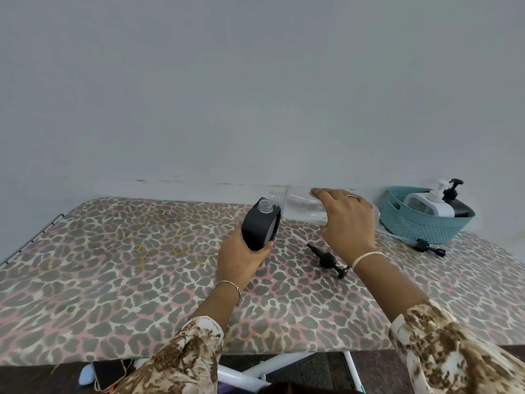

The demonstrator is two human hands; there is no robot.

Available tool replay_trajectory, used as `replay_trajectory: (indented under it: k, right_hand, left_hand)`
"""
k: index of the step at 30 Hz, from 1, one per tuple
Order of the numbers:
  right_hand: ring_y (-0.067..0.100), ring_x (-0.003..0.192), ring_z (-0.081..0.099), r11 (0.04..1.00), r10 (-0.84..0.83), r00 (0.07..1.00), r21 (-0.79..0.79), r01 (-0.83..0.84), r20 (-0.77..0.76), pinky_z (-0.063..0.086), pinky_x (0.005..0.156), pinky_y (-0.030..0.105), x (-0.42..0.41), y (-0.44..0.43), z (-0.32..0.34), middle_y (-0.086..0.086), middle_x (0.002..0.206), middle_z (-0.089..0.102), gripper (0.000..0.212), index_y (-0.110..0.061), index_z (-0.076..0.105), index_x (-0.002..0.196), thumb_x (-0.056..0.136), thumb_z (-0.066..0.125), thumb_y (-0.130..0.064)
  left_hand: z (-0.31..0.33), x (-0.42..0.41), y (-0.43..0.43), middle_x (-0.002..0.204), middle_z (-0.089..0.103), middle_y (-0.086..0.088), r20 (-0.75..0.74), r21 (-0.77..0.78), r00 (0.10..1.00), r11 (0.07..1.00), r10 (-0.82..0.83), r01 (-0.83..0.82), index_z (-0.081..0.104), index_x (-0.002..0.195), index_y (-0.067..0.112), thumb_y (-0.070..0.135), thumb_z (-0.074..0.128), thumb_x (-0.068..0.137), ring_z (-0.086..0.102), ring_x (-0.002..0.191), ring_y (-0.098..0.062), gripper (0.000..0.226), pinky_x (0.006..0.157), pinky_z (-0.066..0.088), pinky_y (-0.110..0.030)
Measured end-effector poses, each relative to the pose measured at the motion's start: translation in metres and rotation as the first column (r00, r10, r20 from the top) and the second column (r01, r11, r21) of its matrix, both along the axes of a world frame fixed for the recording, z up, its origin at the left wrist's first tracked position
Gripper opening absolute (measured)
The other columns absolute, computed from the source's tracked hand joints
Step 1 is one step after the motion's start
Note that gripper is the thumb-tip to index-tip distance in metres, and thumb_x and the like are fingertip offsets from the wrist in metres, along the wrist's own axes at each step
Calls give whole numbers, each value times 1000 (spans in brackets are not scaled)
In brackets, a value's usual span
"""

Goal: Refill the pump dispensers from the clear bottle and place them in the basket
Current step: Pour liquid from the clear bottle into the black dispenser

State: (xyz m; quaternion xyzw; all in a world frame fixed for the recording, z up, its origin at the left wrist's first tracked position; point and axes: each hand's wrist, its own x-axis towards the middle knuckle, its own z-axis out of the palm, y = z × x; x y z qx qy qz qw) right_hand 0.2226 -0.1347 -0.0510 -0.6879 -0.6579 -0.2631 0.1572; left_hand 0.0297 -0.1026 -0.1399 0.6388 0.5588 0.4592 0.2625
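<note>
- The left hand [241, 260] curls round the base of a black, rounded plastic dispenser body [260, 228]. It holds the body off the table and tilted, with the open threaded neck [266, 206] leaning toward the right hand.
- The right hand [343, 220] grips a clear plastic bottle [301, 207] from above. The bottle is tipped almost flat, and its uncapped mouth sits just beside and slightly above the neck, between the two hands.
- The two openings do not look lined up, so liquid may run down the black body onto the leopard-print table cover [113, 265].
- Both containers hang in the air with nothing bracing them, so a small wobble could break the stream.
- A black pump head with a clear tube [329, 260] lies just under the right wrist, where a dropped forearm could knock it.
- Beyond the right hand, a teal plastic basket [420, 231] holds a white pump dispenser [423, 207] and a dark one [461, 210]. A second loose pump [427, 246] lies just in front of the basket.
</note>
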Motion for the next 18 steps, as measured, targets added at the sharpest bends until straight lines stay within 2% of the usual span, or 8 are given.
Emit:
replay_trajectory:
  k: [8,13,18]
  right_hand:
    - [21,110,61,999,2,998,41,-4,58,45,86,37,-1,0,3,-5,121,65,63,-26,58,127,70,71,-3]
    - [21,105,64,997,8,995,74,-15,95,46,82,36,-1,1,6,-4,116,68,62,-25,63,120,64,75,-2]
    - [22,108,62,997,18,994,68,-25,104,45,84,37,0,3,8,-2,118,67,64,-23,62,122,64,76,-1]
  left_hand:
    - [0,1,0,100,69,6,-12,10,1000,1000,9,-9,61,108,20,37,83,69,65,91,-13,48,73,49,-17]
    - [1,1,-1,104,69,4,-13,15,1000,1000,1,-1,60,115,18,36,82,70,64,94,-13,53,70,44,-11]
    - [1,1,0,105,69,3,-11,13,1000,1000,7,-6,60,113,17,37,83,69,65,97,-15,53,74,46,-16]
